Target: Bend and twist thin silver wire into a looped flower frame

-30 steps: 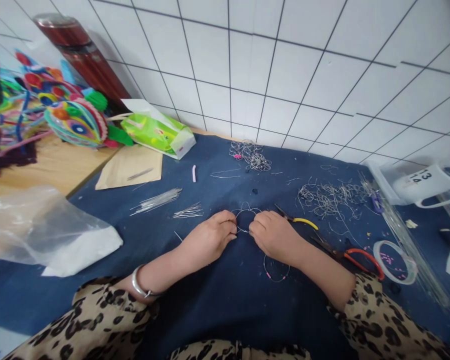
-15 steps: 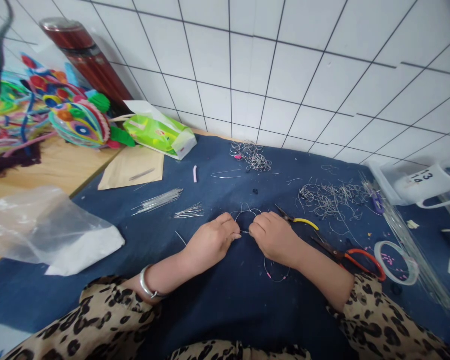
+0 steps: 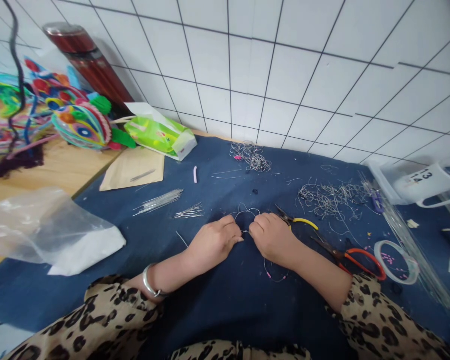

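Between my hands is a thin silvery wire (image 3: 246,209), bent into loops that arch up over my fingers. My left hand (image 3: 215,242) pinches one side of it, my right hand (image 3: 272,235) the other, with a small gap between them. A short stretch of the wire shows in that gap; my fingers hide the rest. Just below my right hand hangs or lies a curved wire with pink beads (image 3: 269,275); whether it joins the held wire I cannot tell. Yellow-handled pliers (image 3: 303,222) lie right beside my right hand.
Bundles of straight wires (image 3: 159,201) lie left of centre. Tangled wire (image 3: 330,197), orange-handled pliers (image 3: 363,262) and a round dish (image 3: 378,270) of pink beads are on the right. At the back left stand a green tissue pack (image 3: 153,135) and a red flask (image 3: 86,60).
My left hand has shifted very slightly to the right, nearer my right hand. Both hands keep their pinch on the wire; the view has moved a little.
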`<state>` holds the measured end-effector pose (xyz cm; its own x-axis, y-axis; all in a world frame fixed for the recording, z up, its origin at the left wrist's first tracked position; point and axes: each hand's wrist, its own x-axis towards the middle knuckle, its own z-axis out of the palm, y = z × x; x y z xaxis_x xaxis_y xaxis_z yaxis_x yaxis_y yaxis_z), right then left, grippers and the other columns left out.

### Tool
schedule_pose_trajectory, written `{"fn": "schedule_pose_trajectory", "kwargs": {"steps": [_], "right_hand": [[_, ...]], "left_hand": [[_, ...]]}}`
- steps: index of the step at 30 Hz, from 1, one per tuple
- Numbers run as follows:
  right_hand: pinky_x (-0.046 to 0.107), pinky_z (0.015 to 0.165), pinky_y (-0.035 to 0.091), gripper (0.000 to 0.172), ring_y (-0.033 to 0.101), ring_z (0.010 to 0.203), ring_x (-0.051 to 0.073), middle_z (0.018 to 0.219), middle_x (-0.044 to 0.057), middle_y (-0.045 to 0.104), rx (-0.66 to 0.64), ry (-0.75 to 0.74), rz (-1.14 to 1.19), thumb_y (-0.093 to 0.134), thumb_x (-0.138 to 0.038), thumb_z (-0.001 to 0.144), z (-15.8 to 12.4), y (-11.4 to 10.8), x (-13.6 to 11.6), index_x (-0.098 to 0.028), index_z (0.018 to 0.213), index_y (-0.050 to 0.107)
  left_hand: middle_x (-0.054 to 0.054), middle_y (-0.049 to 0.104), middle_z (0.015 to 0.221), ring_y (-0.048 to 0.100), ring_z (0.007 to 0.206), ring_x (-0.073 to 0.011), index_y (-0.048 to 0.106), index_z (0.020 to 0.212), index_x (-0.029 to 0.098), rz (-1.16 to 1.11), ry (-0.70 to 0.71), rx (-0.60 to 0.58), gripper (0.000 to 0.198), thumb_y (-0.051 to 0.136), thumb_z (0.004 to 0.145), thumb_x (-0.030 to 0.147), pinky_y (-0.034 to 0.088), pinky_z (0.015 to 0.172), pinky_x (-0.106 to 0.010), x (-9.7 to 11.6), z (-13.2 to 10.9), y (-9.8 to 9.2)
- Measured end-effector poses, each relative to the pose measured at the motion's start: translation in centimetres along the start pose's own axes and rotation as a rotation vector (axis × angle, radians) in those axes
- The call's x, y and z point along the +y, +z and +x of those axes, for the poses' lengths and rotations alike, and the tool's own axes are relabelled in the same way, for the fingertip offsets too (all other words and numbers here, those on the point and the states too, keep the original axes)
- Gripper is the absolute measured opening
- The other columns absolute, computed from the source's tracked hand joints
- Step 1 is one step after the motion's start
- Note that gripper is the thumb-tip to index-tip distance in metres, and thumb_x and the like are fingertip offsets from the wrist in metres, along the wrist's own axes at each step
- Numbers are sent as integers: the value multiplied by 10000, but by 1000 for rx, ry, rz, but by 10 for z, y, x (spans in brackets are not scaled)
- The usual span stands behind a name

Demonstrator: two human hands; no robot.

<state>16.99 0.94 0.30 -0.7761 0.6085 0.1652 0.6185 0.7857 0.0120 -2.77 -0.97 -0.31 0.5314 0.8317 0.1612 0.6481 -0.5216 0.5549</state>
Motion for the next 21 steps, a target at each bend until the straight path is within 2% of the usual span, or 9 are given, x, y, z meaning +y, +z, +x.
{"fn": "schedule_pose_trajectory", "kwargs": {"steps": [7, 12, 17, 21], "right_hand": [[321, 670, 287, 167, 416, 726, 186, 768, 71, 492, -47, 104, 27, 374, -161, 848, 2, 2, -5, -144, 770, 520], [289, 681, 324, 159, 462, 743, 163, 783, 52, 518, -93, 163, 152, 401, -200, 864, 4, -4, 0, -156, 789, 533], [250, 729, 364, 128, 506, 819, 128, 874, 23, 554, -84, 192, 342, 471, -250, 852, 1, -22, 16, -192, 943, 541], [243, 720, 378, 131, 517, 812, 123, 875, 28, 565, -60, 247, 334, 454, -238, 860, -2, -36, 27, -194, 922, 561]], "left_hand": [[-39, 549, 806, 563, 763, -141, 592, 792, 158, 9, -51, 7, 133, 476, 847, 193, 477, 712, -270, 3, 1, 5], [-43, 569, 816, 576, 770, -143, 605, 786, 157, -28, -60, -14, 132, 502, 837, 222, 488, 720, -273, 9, 5, -3], [-64, 597, 979, 580, 881, -157, 615, 962, 168, -86, 36, -77, 198, 449, 862, 208, 481, 817, -307, 7, 4, -18], [-54, 609, 1064, 571, 976, -163, 566, 1092, 199, -80, 58, -16, 270, 425, 863, 168, 472, 858, -313, -2, 0, -24]]}}
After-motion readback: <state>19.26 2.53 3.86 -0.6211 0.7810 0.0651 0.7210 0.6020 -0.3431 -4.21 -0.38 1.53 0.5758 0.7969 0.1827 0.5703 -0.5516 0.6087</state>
